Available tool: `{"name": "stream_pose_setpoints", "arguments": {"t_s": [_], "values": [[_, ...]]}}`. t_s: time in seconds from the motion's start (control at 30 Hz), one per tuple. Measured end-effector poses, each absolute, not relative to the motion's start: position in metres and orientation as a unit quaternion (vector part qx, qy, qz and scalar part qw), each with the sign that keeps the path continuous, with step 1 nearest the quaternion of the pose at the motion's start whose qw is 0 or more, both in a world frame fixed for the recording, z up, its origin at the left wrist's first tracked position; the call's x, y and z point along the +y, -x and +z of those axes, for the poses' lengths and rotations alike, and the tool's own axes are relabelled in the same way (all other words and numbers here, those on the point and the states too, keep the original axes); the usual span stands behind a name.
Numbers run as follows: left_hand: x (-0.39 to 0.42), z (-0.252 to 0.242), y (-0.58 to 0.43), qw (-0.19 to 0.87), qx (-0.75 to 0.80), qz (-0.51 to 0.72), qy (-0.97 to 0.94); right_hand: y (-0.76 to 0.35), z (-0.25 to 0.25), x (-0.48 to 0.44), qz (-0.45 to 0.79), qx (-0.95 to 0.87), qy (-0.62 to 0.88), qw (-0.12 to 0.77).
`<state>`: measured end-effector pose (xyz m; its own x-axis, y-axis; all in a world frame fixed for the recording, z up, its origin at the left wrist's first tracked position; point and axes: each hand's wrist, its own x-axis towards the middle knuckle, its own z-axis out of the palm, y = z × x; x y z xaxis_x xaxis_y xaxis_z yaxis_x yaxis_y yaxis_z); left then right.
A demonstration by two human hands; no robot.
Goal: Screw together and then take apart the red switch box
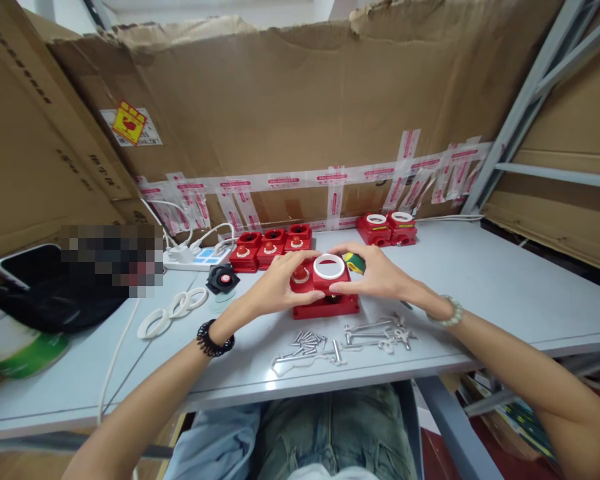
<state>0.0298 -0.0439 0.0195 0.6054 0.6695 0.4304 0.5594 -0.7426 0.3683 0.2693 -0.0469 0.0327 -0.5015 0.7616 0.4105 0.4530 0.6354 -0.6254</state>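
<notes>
My left hand (279,283) and my right hand (376,275) both close on a red plastic box (325,303) that rests on the grey table (505,287). The box top carries a white ring (329,266) and a red button (300,273). My right thumb and fingers pinch the ring's rim; my left fingers curl over the button side. A yellow-green object (355,262) lies just behind my right hand. Several screws (307,340) and metal brackets (377,332) lie in front of the box.
Three red button boxes (271,247) stand in a row behind, two more with white rings (387,228) at the back right. Loose white rings (173,311), a black part (223,279) and a power strip (200,257) lie left. Cardboard walls surround the table; a black bag (45,300) is at far left.
</notes>
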Motion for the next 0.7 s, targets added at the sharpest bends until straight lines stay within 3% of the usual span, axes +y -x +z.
{"name": "stream_pose_setpoints", "arguments": {"t_s": [0.1, 0.37, 0.43, 0.6, 0.7], "values": [[-0.044, 0.018, -0.029, 0.097, 0.331, 0.311, -0.885, -0.267, 0.034, -0.050, 0.206, -0.845, 0.357, 0.340], [-0.056, 0.022, -0.042, -0.028, 0.347, 0.344, -0.872, -0.259, 0.034, -0.056, 0.000, -0.863, 0.361, 0.353], [-0.057, 0.024, -0.038, 0.021, 0.341, 0.368, -0.865, -0.261, 0.036, -0.056, -0.024, -0.873, 0.337, 0.353], [-0.046, 0.027, -0.019, 0.296, 0.364, 0.351, -0.810, -0.267, 0.039, -0.055, -0.070, -0.886, 0.292, 0.352], [-0.037, 0.025, -0.015, 0.392, 0.373, 0.362, -0.759, -0.266, 0.038, -0.055, -0.102, -0.888, 0.284, 0.348]]}}
